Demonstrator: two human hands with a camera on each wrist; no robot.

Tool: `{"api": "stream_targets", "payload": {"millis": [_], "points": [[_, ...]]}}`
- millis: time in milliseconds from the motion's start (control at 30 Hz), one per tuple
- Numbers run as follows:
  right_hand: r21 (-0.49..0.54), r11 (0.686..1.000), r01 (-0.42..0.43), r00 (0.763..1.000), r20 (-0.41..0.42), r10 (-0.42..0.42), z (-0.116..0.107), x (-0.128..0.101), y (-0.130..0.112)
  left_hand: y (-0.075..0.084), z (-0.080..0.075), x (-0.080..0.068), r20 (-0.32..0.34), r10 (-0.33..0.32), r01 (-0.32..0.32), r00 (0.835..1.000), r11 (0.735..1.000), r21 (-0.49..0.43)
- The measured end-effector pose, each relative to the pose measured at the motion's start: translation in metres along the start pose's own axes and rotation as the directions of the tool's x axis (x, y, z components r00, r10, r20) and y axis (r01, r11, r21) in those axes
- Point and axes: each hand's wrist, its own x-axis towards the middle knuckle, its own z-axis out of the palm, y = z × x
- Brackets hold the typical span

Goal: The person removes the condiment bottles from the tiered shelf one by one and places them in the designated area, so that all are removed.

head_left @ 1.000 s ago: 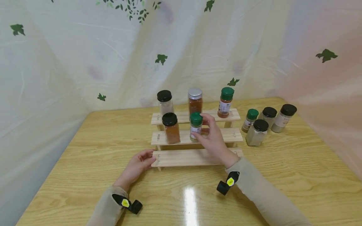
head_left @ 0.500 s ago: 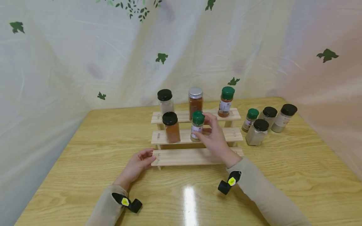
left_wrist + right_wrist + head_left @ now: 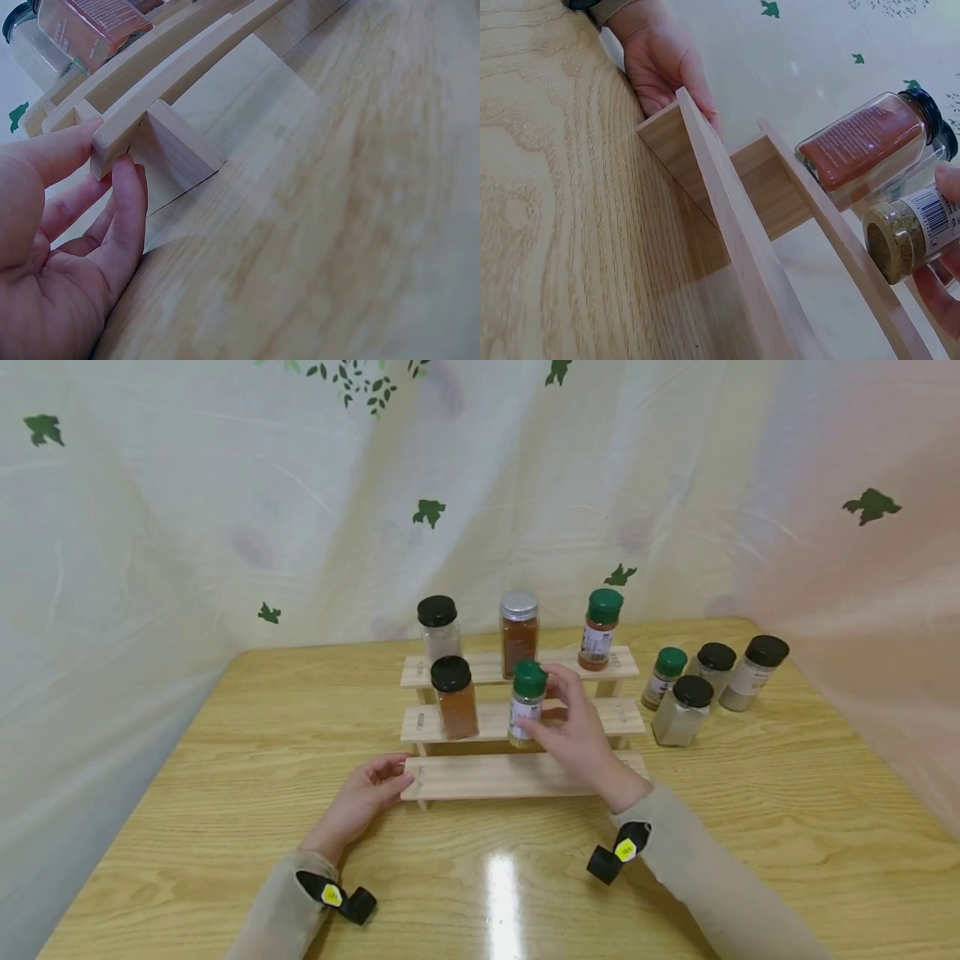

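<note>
Gripping the small green-capped spice jar with thumb and fingers curled round its body, your right hand holds it at the front edge of the middle step of the three-step wooden rack, about halfway along that step; the right wrist view shows the jar's base lifted clear of the wood, with greenish-brown contents visible through the glass. Your left hand rests on the wooden table at the rack's left end, its fingers loosely bent, with the fingertips touching the end of the lowest step and holding nothing.

Just to the left of the held jar, on the same middle step, stands a black-capped jar of red-orange powder. On the top step, nearest the table's far edge, you have three jars in a row: a black-capped jar of pale powder at the left, a silver-capped jar of dark red powder in the middle, and a green-capped jar of red powder at the right. Towards the table's far right corner, off the rack, a group of four jars stands close together on the wood, one green-capped and three black-capped.
</note>
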Motion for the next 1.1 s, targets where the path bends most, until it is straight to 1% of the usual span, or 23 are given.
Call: {"api": "stream_targets", "payload": {"millis": [300, 400, 667, 1000, 1100], "points": [[-0.03, 1.0, 0.0, 0.999, 0.037, 0.001, -0.01, -0.01, 0.002, 0.001, 0.0, -0.001, -0.005, 0.0, 0.0, 1.0, 1.0, 0.006], [-0.025, 1.0, 0.001, 0.999, 0.043, 0.001, -0.013, -0.014, 0.003, 0.002, 0.0, -0.002, -0.009, 0.0, 0.0, 1.0, 1.0, 0.001], [-0.054, 0.998, 0.042, 0.999, 0.033, -0.041, -0.021, -0.025, 0.011, 0.004, 0.002, -0.003, -0.01, -0.002, 0.002, 1.0, 1.0, -0.001], [-0.068, 0.998, 0.004, 1.0, 0.027, -0.002, -0.033, -0.036, 0.014, 0.003, 0.002, -0.002, -0.017, 0.0, 0.0, 1.0, 1.0, -0.002], [-0.075, 0.997, 0.01, 1.0, 0.027, -0.008, -0.036, -0.039, 0.014, 0.002, 0.002, -0.002, -0.017, 0.001, -0.002, 1.0, 1.0, -0.002]]}}
